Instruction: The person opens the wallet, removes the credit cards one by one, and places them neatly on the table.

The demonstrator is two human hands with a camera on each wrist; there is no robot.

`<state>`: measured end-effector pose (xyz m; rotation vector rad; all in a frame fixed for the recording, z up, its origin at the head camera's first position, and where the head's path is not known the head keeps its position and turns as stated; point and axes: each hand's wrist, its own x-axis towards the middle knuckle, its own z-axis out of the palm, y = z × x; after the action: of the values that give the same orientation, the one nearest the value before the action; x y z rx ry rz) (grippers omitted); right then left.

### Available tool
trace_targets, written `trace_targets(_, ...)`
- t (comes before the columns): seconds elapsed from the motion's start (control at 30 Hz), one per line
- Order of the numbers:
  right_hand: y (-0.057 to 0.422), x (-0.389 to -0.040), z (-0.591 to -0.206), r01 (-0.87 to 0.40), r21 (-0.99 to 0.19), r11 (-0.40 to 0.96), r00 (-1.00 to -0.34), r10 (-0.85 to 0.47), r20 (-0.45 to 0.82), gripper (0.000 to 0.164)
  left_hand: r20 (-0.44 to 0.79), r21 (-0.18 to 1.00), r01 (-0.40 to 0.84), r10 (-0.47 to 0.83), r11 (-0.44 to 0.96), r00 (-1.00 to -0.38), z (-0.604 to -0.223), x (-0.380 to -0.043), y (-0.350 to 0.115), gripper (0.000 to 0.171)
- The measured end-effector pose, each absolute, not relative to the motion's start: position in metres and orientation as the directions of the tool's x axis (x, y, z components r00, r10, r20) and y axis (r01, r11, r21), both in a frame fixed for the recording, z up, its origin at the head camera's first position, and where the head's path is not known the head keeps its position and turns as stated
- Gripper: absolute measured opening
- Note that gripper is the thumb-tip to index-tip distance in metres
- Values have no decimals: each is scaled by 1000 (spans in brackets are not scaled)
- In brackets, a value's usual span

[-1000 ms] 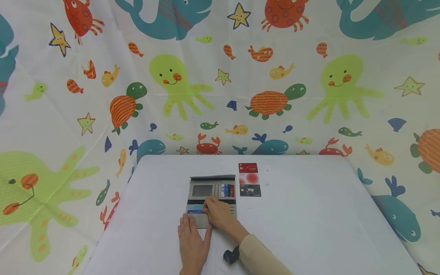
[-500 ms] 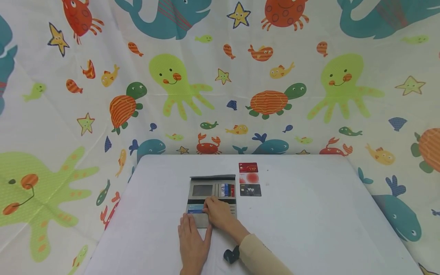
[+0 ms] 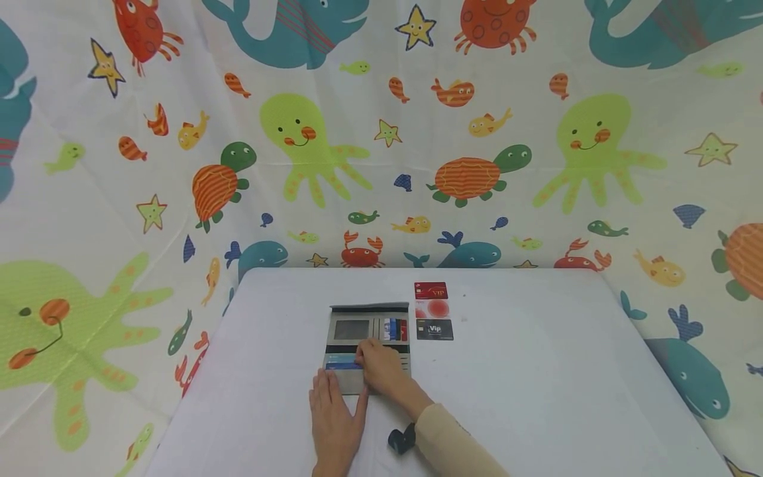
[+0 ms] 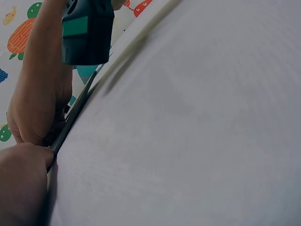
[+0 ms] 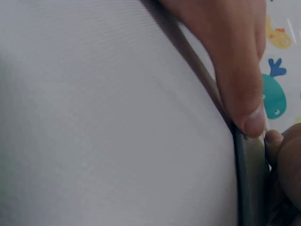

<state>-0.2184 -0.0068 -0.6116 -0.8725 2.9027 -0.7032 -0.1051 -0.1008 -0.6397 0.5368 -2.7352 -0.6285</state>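
Observation:
A grey wallet [image 3: 348, 381] lies unfolded on the white table, with blue bank cards [image 3: 342, 366] in the pockets of its near half. My left hand [image 3: 336, 417] rests with straight fingers on the near left part of the wallet; its thumb [image 5: 254, 123] presses the near edge in the right wrist view. My right hand [image 3: 382, 368] reaches over the near half, fingers curled in a pinch at the right end of the blue cards. The pinched card end is hidden beneath those fingers. In the left wrist view the right hand [image 4: 35, 115] bends down over the wallet.
Right of the wallet, a red VIP card [image 3: 430, 291], a white and red card [image 3: 432, 309] and a black Vip card [image 3: 434, 329] lie in a column. More cards [image 3: 394, 329] fill the wallet's far half. A dark wrist camera [image 3: 402, 440] sits by the right sleeve.
My right hand has shifted slightly right, showing a little more of the blue cards. The left hand stays on the wallet, and the loose cards have not moved.

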Motion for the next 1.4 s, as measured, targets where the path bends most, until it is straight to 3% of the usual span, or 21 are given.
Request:
trace_targets(0.4,0,-219,-607,-595,-434,677,-790,-592,159,11,191,456,-284,-404,844,-895,-640,-106,-102,90)
trace_targets(0.73,-2,-222,-607,-571,-445,690,-801,-586,121,12,193,458,-280,-401,844,-895,-639,-107,-103,90)
trace_targets(1.07,-4,-221,-597,-518,-474,712,-809,-588,0,12,198,458,-281,-405,843,-893,-640,-107,-103,90)
trace_targets(1.4,-5,-219,-596,-527,-474,706,-821,-566,70,17,235,471,-249,-392,847,-890,-641,-107,-104,89)
